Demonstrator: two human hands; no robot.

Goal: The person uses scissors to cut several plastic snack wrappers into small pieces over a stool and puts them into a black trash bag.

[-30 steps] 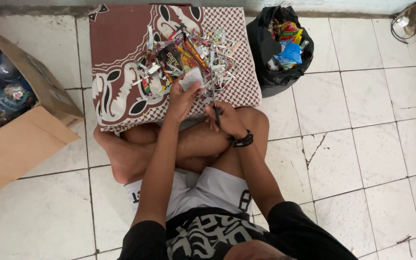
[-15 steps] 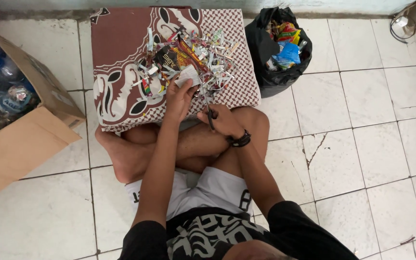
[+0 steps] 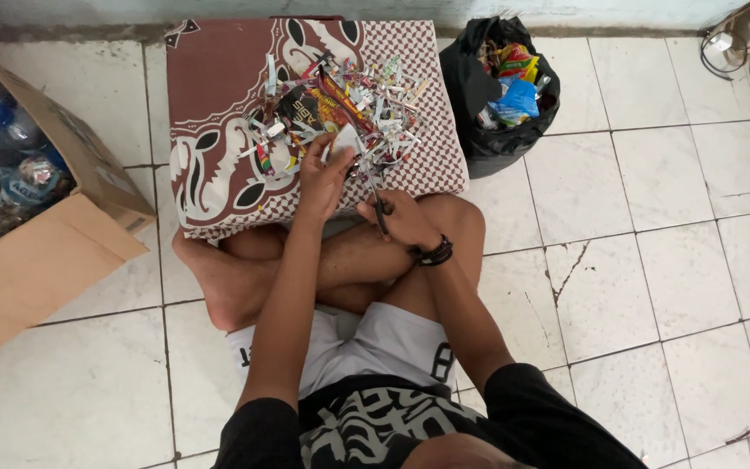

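So the person sits cross-legged on the tiled floor (image 3: 653, 287), and everything happens in the upper middle of the frame. The left hand (image 3: 323, 178) reaches up onto the patterned cloth (image 3: 219, 104), its grip pinched on a small pale wrapper piece (image 3: 346, 142) at the near edge of the heap of cut wrapper strips (image 3: 340, 108). The right hand (image 3: 401, 217) sits just below and to the right of it, over the knee, its grip closed around the scissors (image 3: 378, 207). The dark blades look like they run roughly up-down in the frame, tips pointing up toward the wrapper piece, though they're small and hard to read.

Key bit: the piece lies up and slightly left of the scissor tips, near but not touching as far as I can tell, and the left hand is the nearer one.

A black trash bag (image 3: 501, 95) sits upper right, a cardboard box (image 3: 54, 252) of bottles far left.
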